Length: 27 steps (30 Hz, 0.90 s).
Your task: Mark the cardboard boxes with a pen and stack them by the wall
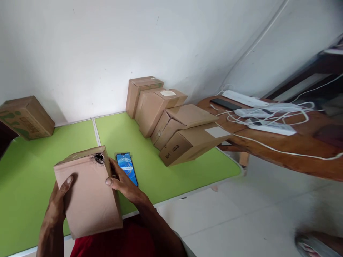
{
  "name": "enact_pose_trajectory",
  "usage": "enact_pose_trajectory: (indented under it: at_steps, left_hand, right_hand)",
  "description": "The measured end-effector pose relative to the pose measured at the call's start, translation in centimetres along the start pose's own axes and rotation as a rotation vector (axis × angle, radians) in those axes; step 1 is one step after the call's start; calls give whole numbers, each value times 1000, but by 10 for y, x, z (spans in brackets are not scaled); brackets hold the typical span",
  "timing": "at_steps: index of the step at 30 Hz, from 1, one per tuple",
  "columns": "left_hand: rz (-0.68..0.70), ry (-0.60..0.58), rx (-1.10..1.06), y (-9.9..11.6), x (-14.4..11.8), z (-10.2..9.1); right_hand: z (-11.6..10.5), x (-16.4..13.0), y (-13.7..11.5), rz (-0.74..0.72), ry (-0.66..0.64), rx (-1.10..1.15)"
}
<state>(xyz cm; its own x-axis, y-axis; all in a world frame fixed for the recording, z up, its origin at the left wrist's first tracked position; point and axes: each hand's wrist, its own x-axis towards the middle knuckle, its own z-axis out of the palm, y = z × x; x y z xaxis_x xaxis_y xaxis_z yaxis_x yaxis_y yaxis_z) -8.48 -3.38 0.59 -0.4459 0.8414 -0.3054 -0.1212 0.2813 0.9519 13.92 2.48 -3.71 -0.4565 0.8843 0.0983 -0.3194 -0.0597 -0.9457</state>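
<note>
A brown cardboard box (89, 200) is held tilted between my two hands, over the front edge of the green table (150, 185). One top corner of it has a dark, torn hole (99, 158). My left hand (57, 200) grips the box's left side, thumb on the broad face and fingers hidden behind. My right hand (123, 180) clasps the right side, its thumb on the near edge. Just beyond the right hand lies a smartphone (127, 166) with its blue screen lit.
Several cardboard boxes (177, 137) lean in a row at the table's right rear. Another box (29, 119) with green print stands at the far left. On a wooden table (308, 157) to the right are white power strips (270, 126) and tangled cables.
</note>
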Motion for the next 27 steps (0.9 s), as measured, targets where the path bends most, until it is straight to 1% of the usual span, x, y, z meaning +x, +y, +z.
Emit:
enact_pose_trajectory:
  at_steps: [5,8,10,11,12,15,17,18,20,24,27]
  left_hand:
    - [132,-32,-39,10,-9,8]
    - [174,-58,-8,10,-11,9]
    - [197,-45,30,10,-10,9]
    - [235,-10,74,10,-10,9]
    - [301,49,139,11,-10,10]
    - [618,266,405,17,-15,15]
    - [782,335,550,22,-20,20]
    - [823,345,595,25,-23,22]
    - [853,347,633,29,-26,25]
    - [841,343,638,35,-29,24]
    - [829,328,669,37,-28,21]
  right_hand:
    - [2,8,-3,-54,119,-38]
    - [7,14,-9,-102,176,-80]
    - [11,15,-12,-124,211,-102]
    - [14,15,-12,-132,231,-108]
    - [17,14,-12,-141,253,-113]
    - [27,9,-10,-154,303,-136]
    - [33,6,-8,-157,322,-170]
    - [36,4,-8,-157,326,-189]
    - [40,1,-8,-157,320,-221]
    - [44,-4,-12,-181,282,-254]
    - [46,-7,-14,-196,279,-257]
